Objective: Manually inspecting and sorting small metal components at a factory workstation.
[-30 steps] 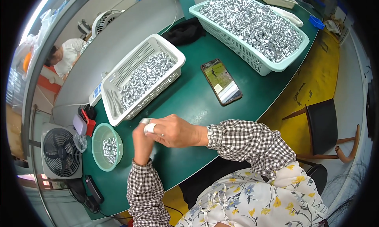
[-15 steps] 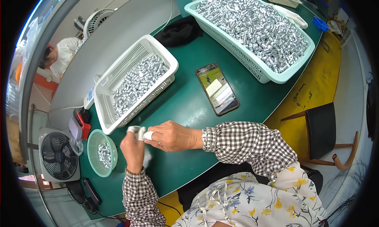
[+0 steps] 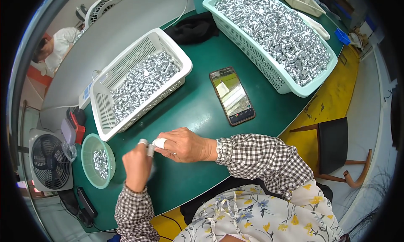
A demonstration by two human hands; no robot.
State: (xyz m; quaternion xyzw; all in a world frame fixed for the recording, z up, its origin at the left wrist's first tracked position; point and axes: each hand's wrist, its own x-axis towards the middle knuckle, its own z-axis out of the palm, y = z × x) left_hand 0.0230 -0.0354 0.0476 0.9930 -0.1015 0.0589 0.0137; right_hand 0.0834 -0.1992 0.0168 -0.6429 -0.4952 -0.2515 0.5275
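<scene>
Small silvery piece (image 3: 147, 146), long axis indiscernible, pinched between left hand (image 3: 136, 168) and right hand (image 3: 185, 145) above green table (image 3: 198, 111).

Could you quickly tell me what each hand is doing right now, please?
Left hand: closed, pinching a small silver part at its fingertips.
Right hand: fingers curled, white-taped fingertip pressed to the same part.

Bare green table (image 3: 198, 115) between white basket (image 3: 139, 80), phone (image 3: 232, 95) and small bowl (image 3: 97, 160).
</scene>
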